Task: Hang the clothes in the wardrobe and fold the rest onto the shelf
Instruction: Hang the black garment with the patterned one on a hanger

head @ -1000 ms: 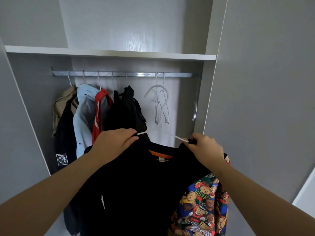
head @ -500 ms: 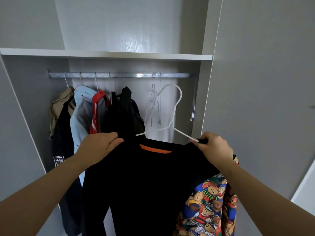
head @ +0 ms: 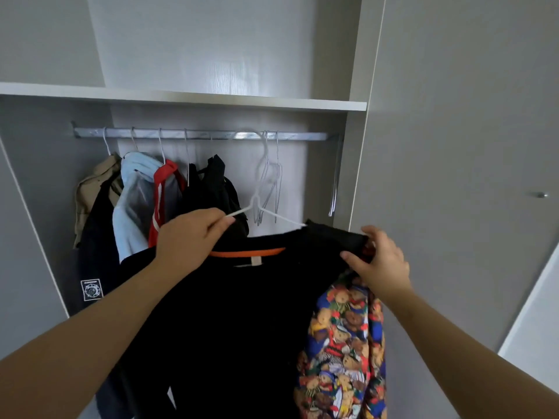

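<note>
From the head camera, the person stands close at the open wardrobe (head: 357, 164), both bare arms reaching forward. A black top (head: 242, 313) with an orange strip inside its collar hangs on a white hanger (head: 259, 204) held up in front of the rail (head: 302, 136), just below the shelf (head: 181, 98). The hanger's hook is up at the rail, but I cannot tell whether it sits over it.

The left hand (head: 193, 237) is at the top's left shoulder, its fingers (head: 217, 220) curled round the hanger's bare left arm. The right hand (head: 378, 264) is at the other shoulder, its fingers (head: 375, 237) and thumb pinching the black cloth there. Under that hand hangs a bright bear-print cloth (head: 344, 343); whether it belongs to the top is unclear.

Further left on the rail hang a tan jacket (head: 90, 189), a pale blue garment (head: 133, 192), a red-and-white piece (head: 160, 189) and dark clothes (head: 214, 189). A few bare wire hangers (head: 273, 182) hang just behind the white one. A grey door (head: 453, 146) with a small knob (head: 540, 195) stands to the right.
</note>
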`<state>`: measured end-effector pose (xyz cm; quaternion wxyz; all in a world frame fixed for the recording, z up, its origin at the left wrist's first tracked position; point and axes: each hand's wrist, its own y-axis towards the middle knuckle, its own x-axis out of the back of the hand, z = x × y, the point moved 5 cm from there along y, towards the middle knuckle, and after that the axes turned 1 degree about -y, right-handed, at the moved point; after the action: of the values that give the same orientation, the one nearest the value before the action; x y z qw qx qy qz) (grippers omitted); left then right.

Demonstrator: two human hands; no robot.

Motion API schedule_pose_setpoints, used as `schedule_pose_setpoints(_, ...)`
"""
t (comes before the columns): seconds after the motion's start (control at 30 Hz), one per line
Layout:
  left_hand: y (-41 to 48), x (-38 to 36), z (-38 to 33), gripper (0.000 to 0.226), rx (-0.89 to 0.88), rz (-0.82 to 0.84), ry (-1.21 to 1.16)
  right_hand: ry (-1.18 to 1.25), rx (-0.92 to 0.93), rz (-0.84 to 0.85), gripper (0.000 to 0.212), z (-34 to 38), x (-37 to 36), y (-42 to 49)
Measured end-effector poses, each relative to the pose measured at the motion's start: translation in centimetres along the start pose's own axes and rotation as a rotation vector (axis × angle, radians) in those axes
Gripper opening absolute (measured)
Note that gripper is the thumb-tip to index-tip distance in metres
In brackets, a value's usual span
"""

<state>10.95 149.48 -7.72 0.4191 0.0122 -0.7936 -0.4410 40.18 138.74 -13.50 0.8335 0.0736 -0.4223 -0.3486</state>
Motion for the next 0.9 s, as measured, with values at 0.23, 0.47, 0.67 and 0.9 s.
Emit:
schedule_pose_setpoints(0.23, 0.9, 1.9, 1.3, 0.024, 0.083, -0.061, -0.157, 0.294, -0.142, 0.066, 0.058, -1.7, -0.5, 0.1)
schedule_pose_setpoints(0.47, 0.9, 3.4, 1.6, 0.022, 0.057, -0.079, -0.099, 0.232, -0.134, 0.073, 0.012, -0.4, -0.6, 1.7)
schedule_pose_setpoints(0.67, 0.0, 5.2, 2.0, 0.028, -0.096, -0.070, 0.096, 0.521, -0.161, 0.031, 0.024, -0.3, 0.2, 2.2)
schedule_pose_setpoints(0.9, 0.2, 5.0, 2.7, 0.026, -0.043, -0.094, 0.016, 0.135, -0.189, 0.022, 0.021, -0.2, 1.0, 3.2)
